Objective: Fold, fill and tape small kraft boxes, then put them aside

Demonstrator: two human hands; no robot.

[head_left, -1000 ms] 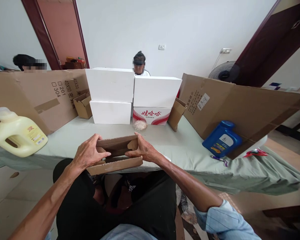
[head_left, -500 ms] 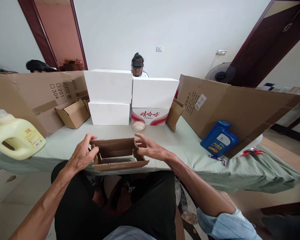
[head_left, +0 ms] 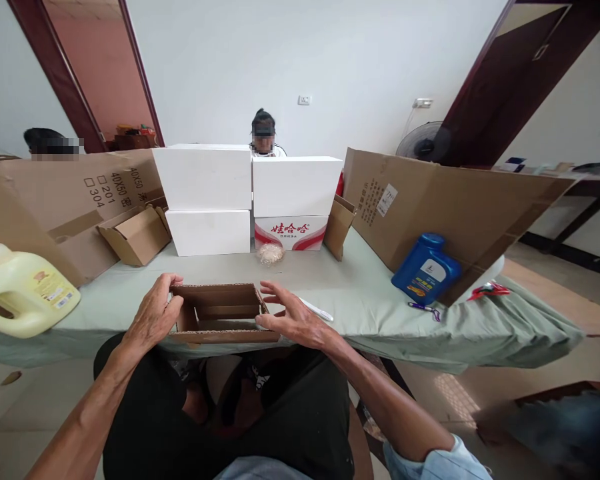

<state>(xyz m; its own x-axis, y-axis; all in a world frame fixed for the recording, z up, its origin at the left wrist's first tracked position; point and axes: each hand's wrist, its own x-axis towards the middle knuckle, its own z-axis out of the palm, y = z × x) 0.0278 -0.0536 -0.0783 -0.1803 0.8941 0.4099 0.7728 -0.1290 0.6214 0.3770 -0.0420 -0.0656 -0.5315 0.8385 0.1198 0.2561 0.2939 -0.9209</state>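
A small brown cardboard box [head_left: 219, 312] stands opened up at the near edge of the table [head_left: 360, 300], its top open toward me. My left hand [head_left: 153, 316] presses flat against the box's left side with fingers curled over its top edge. My right hand [head_left: 287, 317] rests against the right side, fingers spread and stretched out. A white pen-like object [head_left: 316, 309] lies on the cloth just right of my right hand.
A cream jug [head_left: 23, 293] lies far left, a blue bottle [head_left: 426, 267] at right. White foam boxes [head_left: 245, 193] stack at the back between large cardboard sheets [head_left: 455, 207]. An open small carton [head_left: 136, 235] sits back left. A person sits behind the boxes; another head shows far left.
The flattened carton has been pushed open into a box shape and set lower on the table edge. My hands shifted from gripping its flaps to pressing its two sides.
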